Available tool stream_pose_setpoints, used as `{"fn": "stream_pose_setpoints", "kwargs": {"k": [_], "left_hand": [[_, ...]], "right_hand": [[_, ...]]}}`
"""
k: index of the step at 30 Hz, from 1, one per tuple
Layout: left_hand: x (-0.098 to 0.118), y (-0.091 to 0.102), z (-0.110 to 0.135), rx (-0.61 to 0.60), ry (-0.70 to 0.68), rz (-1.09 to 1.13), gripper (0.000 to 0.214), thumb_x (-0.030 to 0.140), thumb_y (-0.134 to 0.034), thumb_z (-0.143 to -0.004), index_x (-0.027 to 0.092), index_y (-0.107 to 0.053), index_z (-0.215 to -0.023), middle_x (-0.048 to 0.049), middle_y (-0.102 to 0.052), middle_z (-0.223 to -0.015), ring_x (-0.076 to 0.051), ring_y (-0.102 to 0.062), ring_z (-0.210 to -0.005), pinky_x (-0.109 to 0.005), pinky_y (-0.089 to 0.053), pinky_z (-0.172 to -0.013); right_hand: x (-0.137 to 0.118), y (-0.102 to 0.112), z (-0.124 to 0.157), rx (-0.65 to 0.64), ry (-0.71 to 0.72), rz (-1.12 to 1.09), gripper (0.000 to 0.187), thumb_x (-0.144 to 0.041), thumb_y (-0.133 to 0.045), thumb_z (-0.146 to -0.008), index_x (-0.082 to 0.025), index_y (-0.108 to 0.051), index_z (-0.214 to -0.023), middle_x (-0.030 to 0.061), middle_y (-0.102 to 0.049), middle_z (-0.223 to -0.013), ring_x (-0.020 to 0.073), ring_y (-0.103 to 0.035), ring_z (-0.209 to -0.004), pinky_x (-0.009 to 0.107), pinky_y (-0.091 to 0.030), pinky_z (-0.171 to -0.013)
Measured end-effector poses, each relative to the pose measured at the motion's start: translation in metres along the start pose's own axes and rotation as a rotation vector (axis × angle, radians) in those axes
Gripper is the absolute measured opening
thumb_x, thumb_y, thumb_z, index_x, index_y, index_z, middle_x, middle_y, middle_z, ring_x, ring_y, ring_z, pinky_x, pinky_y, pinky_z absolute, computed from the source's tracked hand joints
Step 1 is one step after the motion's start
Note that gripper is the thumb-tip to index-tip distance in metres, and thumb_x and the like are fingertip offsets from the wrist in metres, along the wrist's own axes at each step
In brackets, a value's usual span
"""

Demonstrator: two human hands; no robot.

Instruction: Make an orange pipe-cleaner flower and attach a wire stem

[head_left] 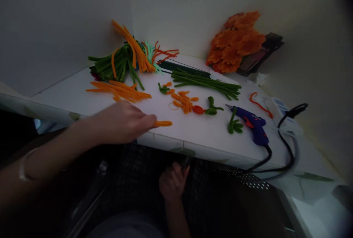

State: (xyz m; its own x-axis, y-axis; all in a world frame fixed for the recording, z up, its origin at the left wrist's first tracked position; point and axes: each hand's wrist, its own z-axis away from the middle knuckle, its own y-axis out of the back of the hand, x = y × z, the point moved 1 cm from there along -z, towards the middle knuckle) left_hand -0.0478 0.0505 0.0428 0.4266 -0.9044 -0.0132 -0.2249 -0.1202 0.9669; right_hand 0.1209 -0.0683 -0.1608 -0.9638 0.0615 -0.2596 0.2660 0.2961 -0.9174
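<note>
My left hand [121,122] reaches over the near edge of the white table [198,129] and pinches one end of a short folded orange pipe cleaner [163,123] that lies on the tabletop. My right hand [173,181] is low, below the table edge over my dark lap, with fingers curled around a small dark object I cannot make out. A cluster of small bent orange pieces [184,102] and green bent pieces [213,107] lies just beyond the left hand.
Straight orange pipe cleaners [118,89] lie at the left, a mixed green and orange bundle [124,61] behind them. Long green stems [206,80] cross the middle. A blue glue gun [252,124] with black cord lies at right. Finished orange flowers [237,41] lean in the corner.
</note>
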Motion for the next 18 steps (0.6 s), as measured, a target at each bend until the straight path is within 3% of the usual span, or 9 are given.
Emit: {"fn": "stream_pose_setpoints", "kwargs": {"k": [2,4,8,12,18], "left_hand": [[0.009,-0.010,-0.009,-0.173,-0.069,-0.070,0.028,0.018,-0.035,-0.094,0.016,-0.059,-0.079,-0.0015,-0.061,-0.053,-0.015,-0.055,-0.045,-0.026,-0.024,-0.046],[0.021,-0.021,-0.015,-0.244,-0.051,-0.057,0.025,0.022,-0.039,-0.096,0.016,-0.057,-0.080,-0.0012,-0.062,-0.055,-0.017,-0.057,-0.048,-0.026,-0.025,-0.046],[0.038,-0.030,-0.017,-0.285,-0.006,0.043,0.029,0.030,-0.037,-0.099,0.017,-0.056,-0.082,-0.0022,-0.064,-0.061,-0.018,-0.060,-0.053,-0.026,-0.028,-0.049],[0.045,-0.028,-0.014,-0.288,0.007,0.226,0.032,0.030,-0.035,-0.100,0.017,-0.057,-0.081,-0.0015,-0.064,-0.066,-0.015,-0.059,-0.055,-0.024,-0.031,-0.050],[0.051,-0.033,-0.015,-0.317,0.044,0.420,0.037,0.032,-0.034,-0.101,0.016,-0.056,-0.075,0.0011,-0.058,-0.062,-0.011,-0.054,-0.052,-0.022,-0.032,-0.051]], "right_hand": [[-0.011,-0.014,-0.009,0.027,-0.052,0.101,0.055,-0.059,-0.047,-0.092,-0.018,-0.041,-0.057,-0.0140,-0.019,-0.036,0.0021,-0.010,-0.025,0.015,-0.017,-0.026],[-0.025,-0.029,-0.019,0.092,-0.088,0.227,0.053,-0.058,-0.053,-0.089,-0.019,-0.040,-0.056,-0.0142,-0.013,-0.038,0.0026,-0.006,-0.027,0.016,-0.014,-0.028],[-0.048,-0.050,-0.034,0.247,-0.010,0.497,0.042,-0.059,-0.066,-0.078,-0.019,-0.055,-0.068,-0.0137,-0.017,-0.043,0.0031,-0.008,-0.035,0.016,-0.017,-0.035],[-0.047,-0.058,-0.035,0.380,0.122,0.742,0.026,-0.035,-0.078,-0.069,-0.020,-0.064,-0.085,-0.0118,-0.029,-0.049,0.0031,-0.017,-0.040,0.016,-0.019,-0.040],[-0.037,-0.057,-0.030,0.458,0.197,0.950,0.011,-0.027,-0.073,-0.074,-0.020,-0.066,-0.080,-0.0070,-0.043,-0.057,0.0035,-0.027,-0.043,0.018,-0.026,-0.042]]}}
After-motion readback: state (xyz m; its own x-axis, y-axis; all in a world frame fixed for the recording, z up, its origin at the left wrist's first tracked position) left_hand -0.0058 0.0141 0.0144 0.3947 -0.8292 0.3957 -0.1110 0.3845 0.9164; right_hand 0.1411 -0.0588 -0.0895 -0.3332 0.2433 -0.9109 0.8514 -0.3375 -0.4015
